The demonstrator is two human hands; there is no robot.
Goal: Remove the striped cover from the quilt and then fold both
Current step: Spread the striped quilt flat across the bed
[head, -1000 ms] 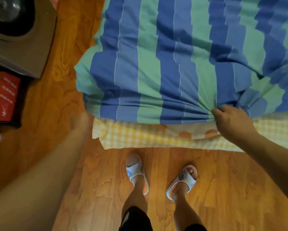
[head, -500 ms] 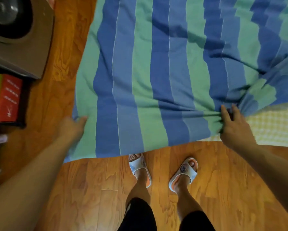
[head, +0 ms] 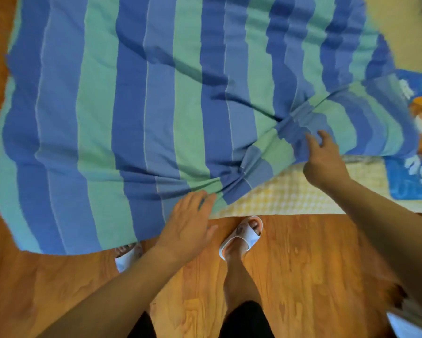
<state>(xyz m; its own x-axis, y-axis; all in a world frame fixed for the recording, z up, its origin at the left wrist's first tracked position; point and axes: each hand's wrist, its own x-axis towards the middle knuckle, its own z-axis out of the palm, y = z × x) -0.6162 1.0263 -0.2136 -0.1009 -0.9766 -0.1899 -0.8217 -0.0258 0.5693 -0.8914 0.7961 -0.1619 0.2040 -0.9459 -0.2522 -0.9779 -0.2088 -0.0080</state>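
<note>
Gripping: right hand (head: 323, 162) pinches the bunched cover (head: 132, 106) edge
Left hand (head: 188, 225): flat, fingers straight on cover
Quilt (head: 290, 193): yellow check, peeking beneath

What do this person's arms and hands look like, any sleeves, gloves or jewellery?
Both forearms are bare, with no sleeves in view. The left hand and right hand wear no gloves, and no rings, watch or bracelets show. Nothing is marked on them.

Blue printed cloth (head: 411, 181): white letters at the right edge, partly covered and blurred, cannot be read.
Other text: none.
</note>
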